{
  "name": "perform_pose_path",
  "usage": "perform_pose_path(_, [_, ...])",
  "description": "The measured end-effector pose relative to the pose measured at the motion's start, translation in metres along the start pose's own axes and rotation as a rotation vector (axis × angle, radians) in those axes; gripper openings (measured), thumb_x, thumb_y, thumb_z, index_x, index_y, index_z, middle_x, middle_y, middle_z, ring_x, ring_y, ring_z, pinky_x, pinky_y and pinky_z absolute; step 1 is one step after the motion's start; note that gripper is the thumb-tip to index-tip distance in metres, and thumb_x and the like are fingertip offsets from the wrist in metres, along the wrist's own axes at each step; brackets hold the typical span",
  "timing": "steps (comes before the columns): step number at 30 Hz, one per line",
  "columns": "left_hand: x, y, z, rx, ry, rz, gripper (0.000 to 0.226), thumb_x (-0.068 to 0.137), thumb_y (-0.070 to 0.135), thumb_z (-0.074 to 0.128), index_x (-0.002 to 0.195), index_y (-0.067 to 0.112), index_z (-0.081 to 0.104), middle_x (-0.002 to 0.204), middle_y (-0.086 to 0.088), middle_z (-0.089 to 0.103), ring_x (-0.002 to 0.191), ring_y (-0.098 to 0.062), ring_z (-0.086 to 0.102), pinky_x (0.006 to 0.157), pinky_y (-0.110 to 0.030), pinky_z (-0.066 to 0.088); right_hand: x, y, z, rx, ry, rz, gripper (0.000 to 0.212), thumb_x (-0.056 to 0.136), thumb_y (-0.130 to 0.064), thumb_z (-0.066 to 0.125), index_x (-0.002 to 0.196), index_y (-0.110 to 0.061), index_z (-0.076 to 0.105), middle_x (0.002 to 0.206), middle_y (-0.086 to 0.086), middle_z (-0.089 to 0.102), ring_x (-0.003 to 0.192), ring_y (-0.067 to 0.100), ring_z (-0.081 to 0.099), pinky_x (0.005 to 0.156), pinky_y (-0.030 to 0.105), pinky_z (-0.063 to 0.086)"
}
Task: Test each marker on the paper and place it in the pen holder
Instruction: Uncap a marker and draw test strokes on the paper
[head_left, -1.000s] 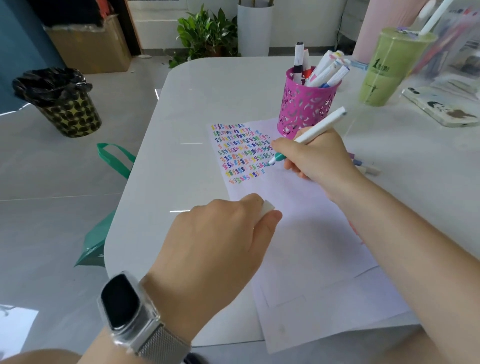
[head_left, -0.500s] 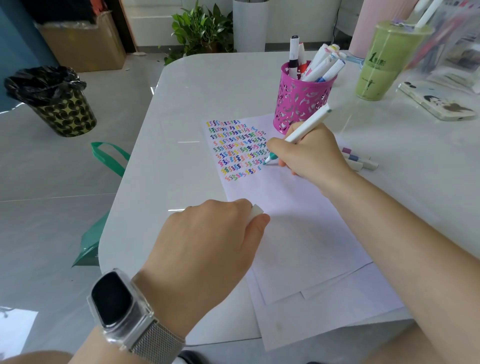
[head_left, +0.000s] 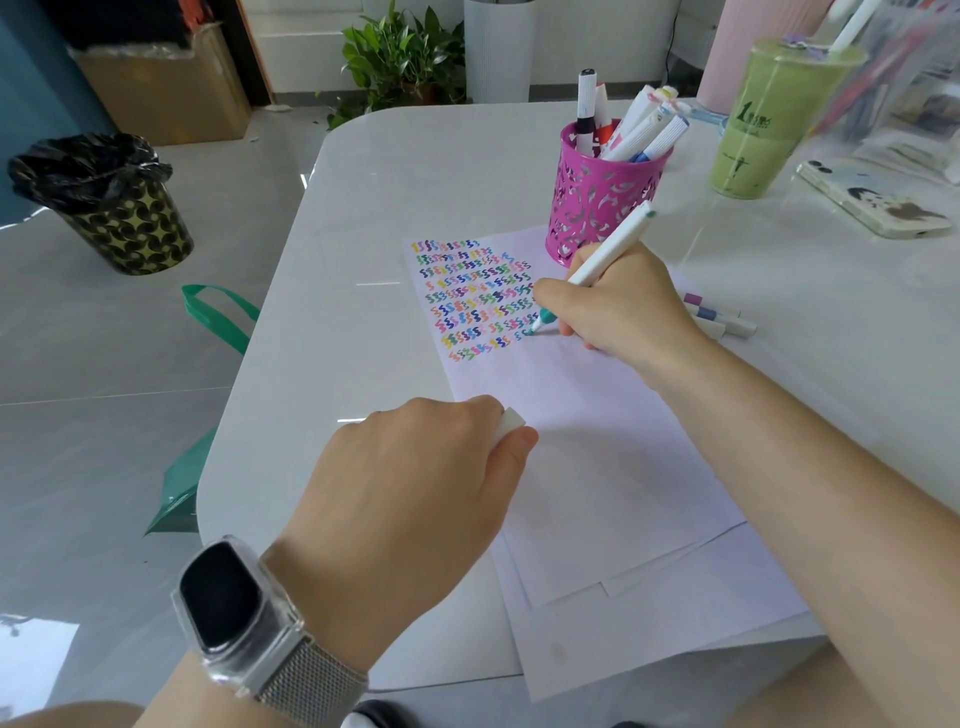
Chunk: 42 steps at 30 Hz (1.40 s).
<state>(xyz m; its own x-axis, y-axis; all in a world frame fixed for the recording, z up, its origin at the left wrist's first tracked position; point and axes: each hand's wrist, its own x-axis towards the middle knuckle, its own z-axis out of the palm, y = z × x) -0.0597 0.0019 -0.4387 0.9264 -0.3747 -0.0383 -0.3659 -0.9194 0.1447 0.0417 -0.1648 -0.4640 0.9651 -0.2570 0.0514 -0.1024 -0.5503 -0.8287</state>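
My right hand grips a white marker with a teal tip, and the tip touches the paper at the right end of the rows of coloured squiggles. My left hand, with a watch on its wrist, rests on the paper's left edge and holds a white marker cap between thumb and fingers. The pink cut-out pen holder stands just beyond the paper with several markers upright in it. A few loose markers lie on the table to the right of my right hand.
A green drink cup with a straw and a phone sit at the back right of the white table. On the floor to the left are a lined bin, a green bag, a cardboard box and a potted plant.
The teal tip has moved slightly down and left along the paper, adding marks beside the squiggle rows. My left hand keeps its hold on the cap in the same place.
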Motion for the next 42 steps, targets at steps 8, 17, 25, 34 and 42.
perform_pose_path(8, [0.001, -0.002, 0.002, -0.032, 0.047, 0.002, 0.042, 0.088, 0.056, 0.016, 0.072, 0.022, 0.034, 0.064, 0.0, 0.044, 0.067, -0.024, 0.049, 0.066, -0.032, 0.045, 0.0, -0.007, -0.006, 0.258, 0.146, 0.017, 0.032, 0.076, -0.021, 0.069, 0.05, -0.017, 0.051, 0.04, -0.007, 0.052, 0.034, 0.01, 0.04, 0.046, 0.024, 0.037])
perform_pose_path(17, [0.003, -0.009, 0.001, -0.277, 0.234, -0.081, 0.039, 0.085, 0.056, 0.034, 0.07, 0.021, 0.044, 0.055, 0.0, 0.042, 0.059, -0.023, 0.044, 0.053, -0.032, 0.035, -0.026, -0.034, -0.021, 0.666, -0.051, 0.058, 0.038, 0.086, -0.032, 0.066, 0.052, -0.018, 0.064, 0.039, -0.002, 0.047, 0.039, 0.011, 0.041, 0.04, 0.018, 0.032])
perform_pose_path(25, [0.009, -0.011, 0.011, -0.479, 0.202, -0.115, 0.037, 0.084, 0.054, 0.035, 0.074, 0.021, 0.049, 0.073, 0.004, 0.065, 0.07, -0.022, 0.063, 0.069, -0.043, 0.051, -0.036, -0.038, -0.021, 0.593, -0.142, -0.021, 0.051, 0.089, -0.016, 0.055, 0.04, -0.02, 0.043, 0.034, -0.003, 0.031, 0.034, 0.012, 0.024, 0.04, 0.014, 0.021])
perform_pose_path(34, [0.009, -0.008, 0.006, -0.531, 0.234, -0.113, 0.037, 0.078, 0.057, 0.034, 0.078, 0.024, 0.052, 0.071, 0.005, 0.065, 0.068, -0.022, 0.063, 0.067, -0.044, 0.052, -0.038, -0.038, -0.017, 0.577, -0.211, -0.066, 0.045, 0.089, -0.014, 0.056, 0.047, -0.014, 0.038, 0.036, 0.0, 0.026, 0.036, 0.015, 0.02, 0.041, 0.016, 0.019])
perform_pose_path(42, [0.01, -0.006, 0.007, -0.63, 0.253, -0.109, 0.023, 0.08, 0.05, 0.05, 0.077, 0.028, 0.056, 0.062, 0.01, 0.065, 0.059, -0.012, 0.062, 0.064, -0.039, 0.053, -0.042, -0.038, -0.008, 0.542, -0.272, -0.1, 0.045, 0.089, -0.013, 0.059, 0.051, -0.014, 0.034, 0.038, -0.002, 0.026, 0.037, 0.015, 0.022, 0.042, 0.019, 0.018])
